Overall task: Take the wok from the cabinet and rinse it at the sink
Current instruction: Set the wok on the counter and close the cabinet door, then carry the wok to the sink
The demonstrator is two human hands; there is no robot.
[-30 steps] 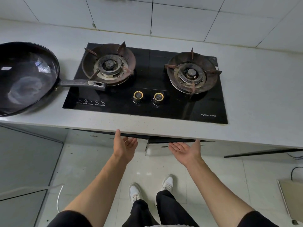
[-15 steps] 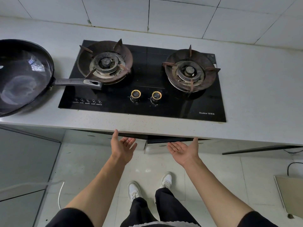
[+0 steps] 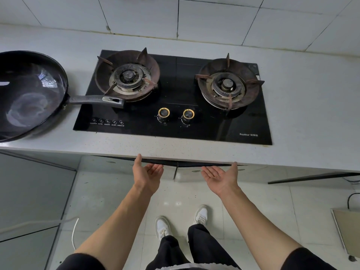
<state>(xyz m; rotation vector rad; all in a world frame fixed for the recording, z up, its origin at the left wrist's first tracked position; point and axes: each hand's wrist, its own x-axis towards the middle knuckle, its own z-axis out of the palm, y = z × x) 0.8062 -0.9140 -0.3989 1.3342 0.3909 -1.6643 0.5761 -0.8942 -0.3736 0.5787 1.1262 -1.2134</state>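
Both my grips released, palms up under tabletop [image 3: 302,106] near edge: left hand [image 3: 146,175], right hand [image 3: 222,177]. Wok [image 3: 29,94] far left, handle over gas hob [image 3: 175,117].

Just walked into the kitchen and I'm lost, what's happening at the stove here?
A person stands at the counter with both palms turned up just below its front edge, left hand and right hand open and holding nothing. The black wok sits on the counter at the left, its handle reaching over the gas hob. No one touches it, and no sink is in view.
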